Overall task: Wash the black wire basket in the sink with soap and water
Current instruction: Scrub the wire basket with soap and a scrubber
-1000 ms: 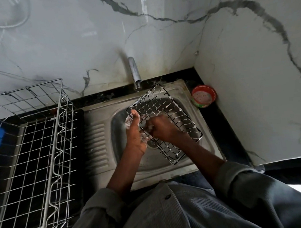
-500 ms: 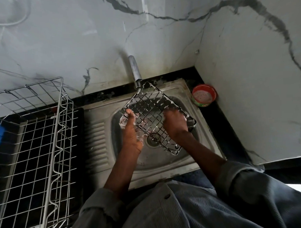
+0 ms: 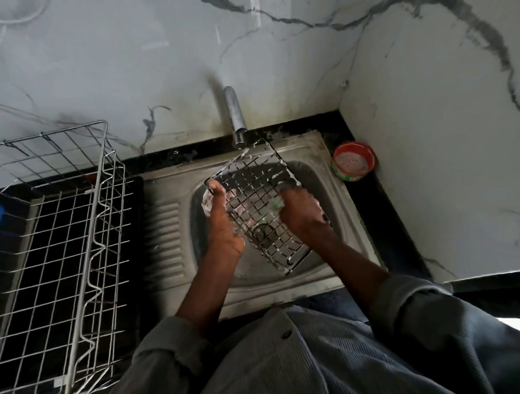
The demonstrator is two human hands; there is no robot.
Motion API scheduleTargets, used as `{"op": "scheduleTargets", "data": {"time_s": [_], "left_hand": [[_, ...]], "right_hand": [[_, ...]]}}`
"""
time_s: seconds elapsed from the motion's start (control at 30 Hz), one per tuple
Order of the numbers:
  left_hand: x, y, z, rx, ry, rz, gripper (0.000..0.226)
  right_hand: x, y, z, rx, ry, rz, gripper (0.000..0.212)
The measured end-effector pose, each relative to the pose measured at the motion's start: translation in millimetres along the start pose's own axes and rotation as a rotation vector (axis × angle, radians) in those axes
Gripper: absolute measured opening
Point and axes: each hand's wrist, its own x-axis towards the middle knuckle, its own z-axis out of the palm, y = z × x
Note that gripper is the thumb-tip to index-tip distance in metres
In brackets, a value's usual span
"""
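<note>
1. The fingers of the left hand (image 3: pixel 221 224) are hidden under the black wire basket (image 3: pixel 257 207); only the thumb shows, laid along the basket's left rim, with foam around it.
2. The right hand (image 3: pixel 302 211) is curled round something small and greenish, maybe a scrub pad, too blurred and covered to name. It presses this against the basket's right side.
3. The basket's right edge is covered by that hand, and its near corner is smeared with suds, so the wire there is hard to follow.
4. The basket is held tilted over the bowl of the steel sink (image 3: pixel 351 223), at the centre of the frame. Its far corner sits just under the tap (image 3: pixel 235 118), and its near corner points toward the lower right.
5. So the basket lies between the two hands: left gripping one rim, right working the opposite side.
6. The drain shows dimly through the mesh.
7. At the left of the frame a large silver wire rack (image 3: pixel 77 232) stands on the dark worktop (image 3: pixel 401 236), cut off by the frame's edge.
8. A blue thing at the far left edge is mostly out of view.
9. A red round tub (image 3: pixel 354 161) sits in the corner to the right of the sink.
</note>
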Motion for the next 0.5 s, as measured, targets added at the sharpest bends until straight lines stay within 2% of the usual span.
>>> {"op": "scheduleTargets", "data": {"time_s": [0.07, 0.17, 0.23, 0.27, 0.37, 0.5], "left_hand": [[-5, 2, 5, 0.012, -0.002, -0.006, 0.066], [3, -2, 9, -0.025, 0.059, 0.061, 0.086], [6, 0, 7, -0.044, 0.063, 0.062, 0.073], [10, 0, 3, -0.035, 0.073, 0.052, 0.062], [21, 10, -11, -0.004, 0.067, 0.047, 0.050], [28, 23, -16, 0.004, 0.103, 0.073, 0.048]], "right_hand": [[-1, 1, -2, -0.087, 0.043, 0.066, 0.037], [-10, -25, 5, -0.002, -0.119, -0.093, 0.031], [-19, -31, 7, -0.032, -0.225, -0.154, 0.028], [-20, -28, 2, -0.084, -0.215, -0.143, 0.026], [-10, -15, -21, -0.150, -0.020, -0.061, 0.022], [-5, -28, -37, -0.024, 0.162, -0.108, 0.033]]}}
